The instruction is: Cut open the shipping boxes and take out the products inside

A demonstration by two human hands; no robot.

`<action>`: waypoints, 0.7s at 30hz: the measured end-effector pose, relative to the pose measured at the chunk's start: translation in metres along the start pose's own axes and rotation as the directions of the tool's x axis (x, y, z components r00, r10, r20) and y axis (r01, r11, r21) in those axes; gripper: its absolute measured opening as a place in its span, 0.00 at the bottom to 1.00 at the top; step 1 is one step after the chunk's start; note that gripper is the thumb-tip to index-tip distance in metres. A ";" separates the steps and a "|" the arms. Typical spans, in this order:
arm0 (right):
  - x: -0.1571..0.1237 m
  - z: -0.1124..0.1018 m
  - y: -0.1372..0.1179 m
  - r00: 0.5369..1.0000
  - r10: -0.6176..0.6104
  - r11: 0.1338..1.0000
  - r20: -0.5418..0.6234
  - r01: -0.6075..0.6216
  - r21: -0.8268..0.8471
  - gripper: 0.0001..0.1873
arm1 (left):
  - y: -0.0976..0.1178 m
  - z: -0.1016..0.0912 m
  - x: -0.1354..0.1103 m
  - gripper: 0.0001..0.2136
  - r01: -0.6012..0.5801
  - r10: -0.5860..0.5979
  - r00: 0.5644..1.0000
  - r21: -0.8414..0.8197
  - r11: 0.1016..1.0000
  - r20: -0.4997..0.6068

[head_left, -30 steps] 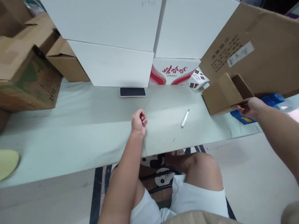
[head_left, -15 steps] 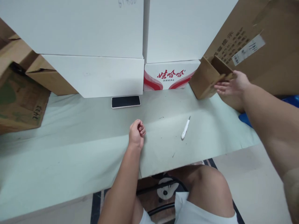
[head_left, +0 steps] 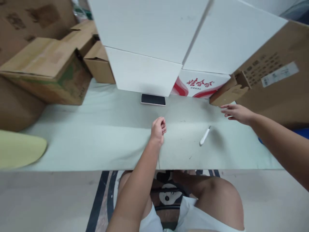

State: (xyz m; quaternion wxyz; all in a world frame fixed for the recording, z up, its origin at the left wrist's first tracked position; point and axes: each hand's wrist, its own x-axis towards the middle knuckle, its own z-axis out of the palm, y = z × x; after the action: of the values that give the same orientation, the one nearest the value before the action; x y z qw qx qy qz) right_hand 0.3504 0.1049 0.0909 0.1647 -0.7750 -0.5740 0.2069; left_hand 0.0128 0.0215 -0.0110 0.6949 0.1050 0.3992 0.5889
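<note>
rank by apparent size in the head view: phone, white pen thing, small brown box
1. small brown box
2. phone
3. white pen-like tool
The box and phone lie about equally far from the camera, so that order is fair.

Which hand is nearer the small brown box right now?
Right. The right hand sits just below the small brown box, fingers open; the left hand is fisted mid-table, well to its left.

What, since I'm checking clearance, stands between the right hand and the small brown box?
Nothing visible: the open right hand is just beside the small brown box; the white tool lies off that line.
</note>
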 end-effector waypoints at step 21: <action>-0.140 0.291 -0.441 0.346 -0.904 0.277 0.252 0.922 -0.270 0.31 | 0.084 -0.088 -0.037 0.17 -0.138 0.094 0.986 -0.366 0.920 -0.136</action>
State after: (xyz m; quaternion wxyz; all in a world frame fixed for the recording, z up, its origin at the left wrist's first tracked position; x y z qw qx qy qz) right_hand -0.1962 0.1024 0.0762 0.0916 -0.3167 -0.9439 -0.0172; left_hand -0.1084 -0.0168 -0.0011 0.6417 -0.0401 0.3120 0.6995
